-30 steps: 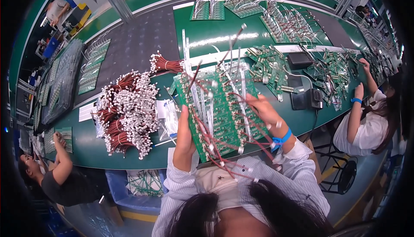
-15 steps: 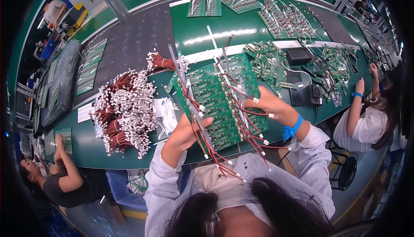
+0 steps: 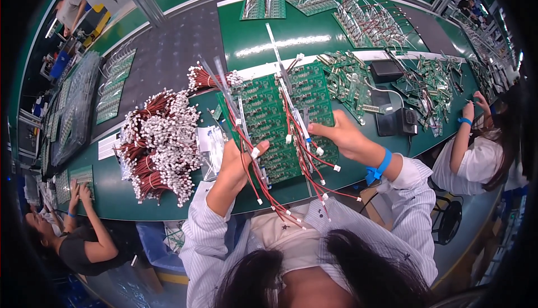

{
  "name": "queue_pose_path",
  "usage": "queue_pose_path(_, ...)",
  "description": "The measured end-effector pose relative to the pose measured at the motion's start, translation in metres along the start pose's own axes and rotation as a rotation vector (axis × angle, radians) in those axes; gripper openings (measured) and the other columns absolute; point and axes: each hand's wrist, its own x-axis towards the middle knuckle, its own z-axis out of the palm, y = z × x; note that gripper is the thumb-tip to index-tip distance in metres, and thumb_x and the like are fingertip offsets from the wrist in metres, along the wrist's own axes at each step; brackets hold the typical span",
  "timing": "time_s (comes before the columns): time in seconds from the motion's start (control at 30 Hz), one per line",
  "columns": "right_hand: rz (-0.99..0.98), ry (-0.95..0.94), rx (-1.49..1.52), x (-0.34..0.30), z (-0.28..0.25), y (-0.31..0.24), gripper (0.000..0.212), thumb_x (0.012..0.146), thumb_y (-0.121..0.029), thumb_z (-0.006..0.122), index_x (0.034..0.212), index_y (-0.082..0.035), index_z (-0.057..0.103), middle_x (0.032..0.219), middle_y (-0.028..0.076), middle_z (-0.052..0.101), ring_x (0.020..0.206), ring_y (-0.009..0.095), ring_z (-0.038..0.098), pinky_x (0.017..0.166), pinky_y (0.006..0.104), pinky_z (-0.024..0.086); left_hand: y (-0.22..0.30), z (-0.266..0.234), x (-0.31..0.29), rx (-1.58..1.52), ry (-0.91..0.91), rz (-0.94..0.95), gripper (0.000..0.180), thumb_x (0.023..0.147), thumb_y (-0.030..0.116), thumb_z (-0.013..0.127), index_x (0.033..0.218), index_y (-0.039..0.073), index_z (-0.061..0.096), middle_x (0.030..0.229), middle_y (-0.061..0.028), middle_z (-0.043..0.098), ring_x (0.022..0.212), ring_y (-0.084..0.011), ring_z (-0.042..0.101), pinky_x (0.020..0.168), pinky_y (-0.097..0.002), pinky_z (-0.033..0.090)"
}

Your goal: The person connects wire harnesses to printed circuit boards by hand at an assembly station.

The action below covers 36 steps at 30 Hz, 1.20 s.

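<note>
I hold a green circuit board panel [image 3: 262,106] tilted above the bench, one hand at each side. Its lower left edge is in my left hand [image 3: 238,165], with the thumb on the face. My right hand [image 3: 344,135] grips the right side, its thumb pressed near the middle column of wires. Red and dark wire leads [image 3: 305,151] with white plugs hang from the panel toward me. Pale strips [image 3: 274,50] stick up past its far edge. Fingers beneath the panel are hidden.
Bundled red wires with white plugs [image 3: 162,140] lie left on the green bench [image 3: 218,207]. Loose circuit boards [image 3: 350,84] and a black box-shaped device [image 3: 406,122] sit right. Wired panels [image 3: 375,22] lie beyond. Co-workers sit at both sides.
My right thumb has moved inward over the panel, toward the middle wires. The panel has shifted slightly left, and its hanging leads have swung left and bunched closer.
</note>
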Motion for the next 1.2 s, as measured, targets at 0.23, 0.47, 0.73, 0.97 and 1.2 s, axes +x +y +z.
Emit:
queue_pose_path(0.23, -0.088, 0.076, -0.031, -0.002, 0.010, 0.001, 0.017, 0.078, -0.006, 0.055, 0.094, 0.001, 0.055, 0.087, 0.005, 0.059, 0.077, 0.009, 0.054, 0.070, 0.0242, 0.043, 0.009, 0.002, 0.000, 0.097, 0.075, 0.048, 0.036, 0.068, -0.001, 0.064, 0.101, 0.003, 0.050, 0.091, -0.0018, 0.054, 0.081, -0.0117, 0.051, 0.075, -0.0271, 0.041)
queue_pose_path(0.47, -0.174, 0.108, -0.019, -0.005, 0.019, 0.002, 0.019, 0.078, -0.004, 0.054, 0.096, 0.001, 0.054, 0.088, 0.006, 0.059, 0.079, 0.009, 0.054, 0.072, 0.0246, 0.043, 0.019, 0.004, -0.002, 0.140, 0.089, 0.065, 0.038, 0.068, -0.002, 0.063, 0.103, 0.001, 0.047, 0.092, -0.0030, 0.054, 0.081, -0.0127, 0.051, 0.075, -0.0281, 0.041)
queue_pose_path(0.73, -0.293, 0.225, -0.261, 0.007, 0.026, 0.017, 0.017, 0.077, -0.008, 0.057, 0.090, 0.002, 0.056, 0.082, 0.003, 0.060, 0.071, 0.006, 0.052, 0.062, 0.0226, 0.043, 0.002, -0.008, 0.002, 0.418, 0.184, 0.211, 0.019, 0.073, 0.006, 0.061, 0.088, -0.003, 0.053, 0.075, -0.0056, 0.056, 0.062, -0.0117, 0.051, 0.056, -0.0246, 0.042)
queue_pose_path(0.97, -0.085, 0.069, -0.004, 0.011, 0.008, -0.005, 0.019, 0.076, -0.011, 0.059, 0.090, 0.001, 0.058, 0.081, 0.004, 0.059, 0.069, 0.006, 0.053, 0.058, 0.0217, 0.044, 0.020, -0.013, 0.003, 0.131, 0.087, 0.033, 0.025, 0.072, -0.001, 0.058, 0.096, -0.003, 0.051, 0.087, -0.0077, 0.057, 0.079, -0.0147, 0.055, 0.065, -0.0258, 0.045)
queue_pose_path(1.2, 0.023, -0.112, 0.296, 0.010, -0.001, 0.004, 0.024, 0.077, -0.008, 0.056, 0.099, 0.001, 0.053, 0.092, 0.008, 0.058, 0.079, 0.012, 0.056, 0.070, 0.0245, 0.047, 0.024, -0.008, -0.006, -0.291, -0.080, -0.186, 0.045, 0.073, -0.003, 0.056, 0.115, 0.000, 0.038, 0.107, -0.0108, 0.050, 0.092, -0.0196, 0.053, 0.079, -0.0337, 0.045)
